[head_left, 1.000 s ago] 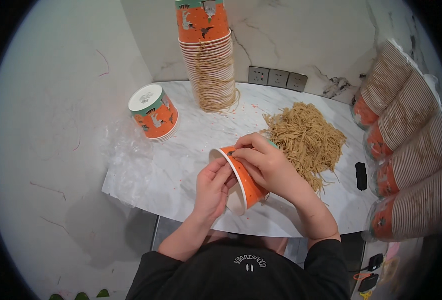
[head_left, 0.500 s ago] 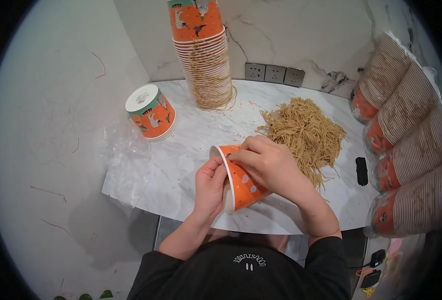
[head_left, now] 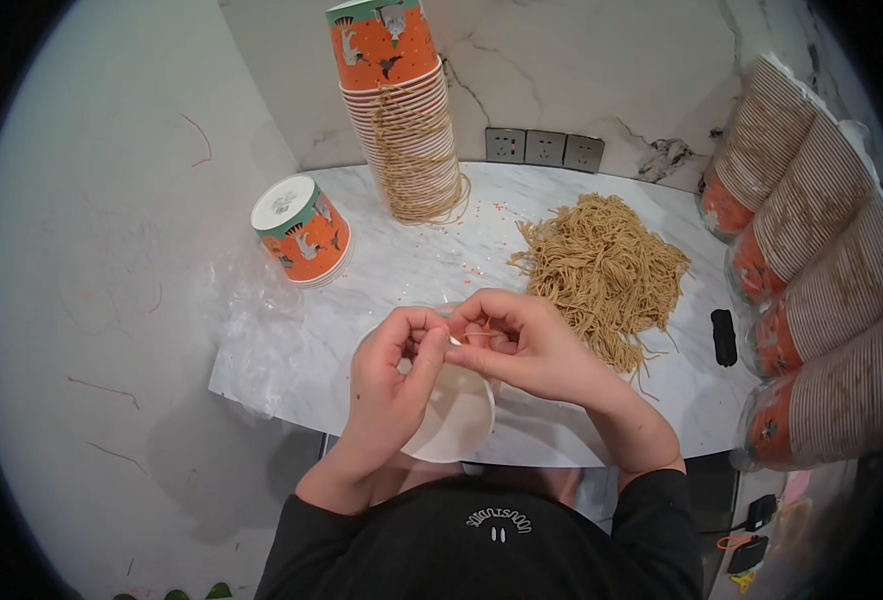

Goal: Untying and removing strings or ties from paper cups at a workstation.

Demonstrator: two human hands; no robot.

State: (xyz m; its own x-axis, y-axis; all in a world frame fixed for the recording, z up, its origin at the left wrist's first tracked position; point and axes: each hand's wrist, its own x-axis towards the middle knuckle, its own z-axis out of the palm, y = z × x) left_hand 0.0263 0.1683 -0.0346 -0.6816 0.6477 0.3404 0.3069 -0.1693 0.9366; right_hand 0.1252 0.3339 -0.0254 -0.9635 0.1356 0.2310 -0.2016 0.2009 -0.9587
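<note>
While both hands [head_left: 462,355] pinch cup [head_left: 452,415] | table edge [head_left: 562,455] near

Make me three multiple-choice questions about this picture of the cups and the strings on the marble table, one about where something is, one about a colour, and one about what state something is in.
1. Where does the pile of tan strings lie?
A. on the person's right side of the table
B. inside the tall stack of cups
C. on the floor

2. What is the main colour on the outside of the single upside-down cup?
A. blue
B. orange
C. black

3. How does the white cup in the hands sit?
A. shut under a lid
B. crushed flat
C. open mouth turned up to the camera

Answers:
1 A: the heap lies on the marble table, right of both hands.
2 B: its wall is orange, with a green band by the white base.
3 C: the bare white inside shows while the left hand and right hand meet at its rim.
</note>
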